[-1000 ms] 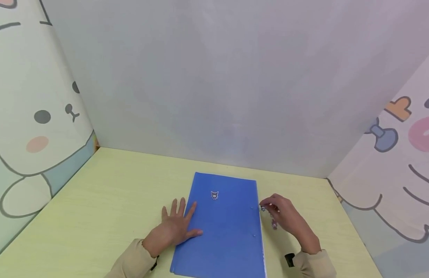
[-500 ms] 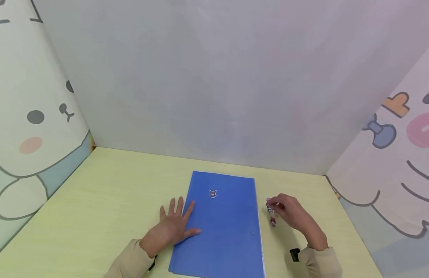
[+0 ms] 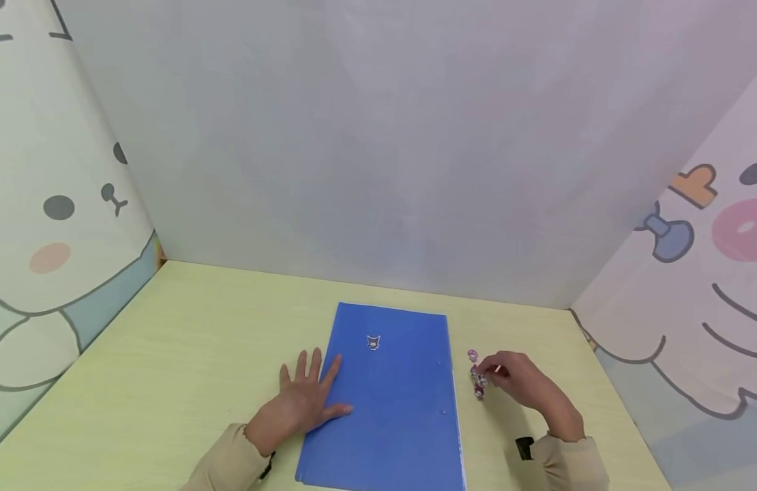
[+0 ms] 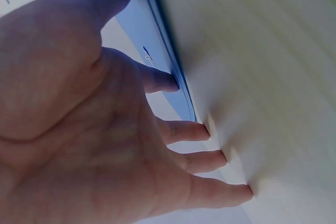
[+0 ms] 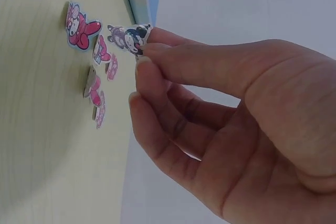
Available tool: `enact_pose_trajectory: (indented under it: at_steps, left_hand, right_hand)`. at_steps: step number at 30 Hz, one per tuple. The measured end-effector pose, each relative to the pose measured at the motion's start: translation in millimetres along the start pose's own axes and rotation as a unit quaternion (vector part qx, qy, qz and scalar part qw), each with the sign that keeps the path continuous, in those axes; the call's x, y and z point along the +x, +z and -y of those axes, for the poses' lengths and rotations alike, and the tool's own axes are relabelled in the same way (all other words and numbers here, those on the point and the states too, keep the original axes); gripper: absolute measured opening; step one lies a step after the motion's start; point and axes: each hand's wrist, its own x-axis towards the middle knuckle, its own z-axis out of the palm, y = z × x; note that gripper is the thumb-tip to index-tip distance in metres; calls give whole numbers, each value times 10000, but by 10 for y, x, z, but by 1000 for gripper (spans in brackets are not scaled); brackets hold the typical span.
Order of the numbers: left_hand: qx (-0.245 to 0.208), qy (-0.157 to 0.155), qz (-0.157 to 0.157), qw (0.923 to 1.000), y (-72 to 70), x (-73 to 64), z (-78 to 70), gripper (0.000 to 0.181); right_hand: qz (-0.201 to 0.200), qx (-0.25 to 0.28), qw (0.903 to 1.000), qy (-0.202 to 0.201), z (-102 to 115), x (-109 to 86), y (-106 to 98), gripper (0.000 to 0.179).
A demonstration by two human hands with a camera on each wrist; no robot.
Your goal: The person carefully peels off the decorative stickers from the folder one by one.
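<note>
My left hand [image 3: 301, 402] lies with fingers spread over the left edge of a blue folder [image 3: 391, 423]. In the left wrist view its thumb and index finger touch the folder, while the other fingertips press the table. One small cartoon sticker [image 3: 373, 342] is on the folder's upper part. Right of the folder, my right hand [image 3: 528, 385] pinches a black, white and purple cartoon sticker [image 5: 128, 39] between thumb and fingers. Whether this is one piece or two overlapping cannot be told. Several pink cartoon stickers [image 5: 83, 31] lie on the table beside those fingertips.
The pale yellow table [image 3: 231, 320] meets a grey-white wall [image 3: 378, 150] behind the folder. Cartoon-printed panels [image 3: 691, 341] stand at both sides. Two small round studs [image 3: 443, 412] show near the folder's right edge.
My right hand has moved from the folder's right edge rightward and slightly nearer, over the loose stickers. A pink sticker shows beyond its fingertips now. The left hand stays put; the view shifts slightly.
</note>
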Motion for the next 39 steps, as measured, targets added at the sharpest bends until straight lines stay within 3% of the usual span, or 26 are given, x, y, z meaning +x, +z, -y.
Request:
enact_pose_trajectory:
  at_steps: [12, 32, 39]
  left_hand:
    - [80, 29, -72, 9999, 9, -1, 7, 87]
    - [-11, 53, -15, 10000, 19, 11, 18, 87]
    - [-129, 20, 23, 9999, 28, 23, 33, 87]
  right_hand:
    - [403, 252, 9985, 289, -19, -54, -53, 11]
    - [691, 545, 9950, 481, -106, -104, -47, 13]
    - [763, 686, 9917, 774, -102, -91, -24, 14]
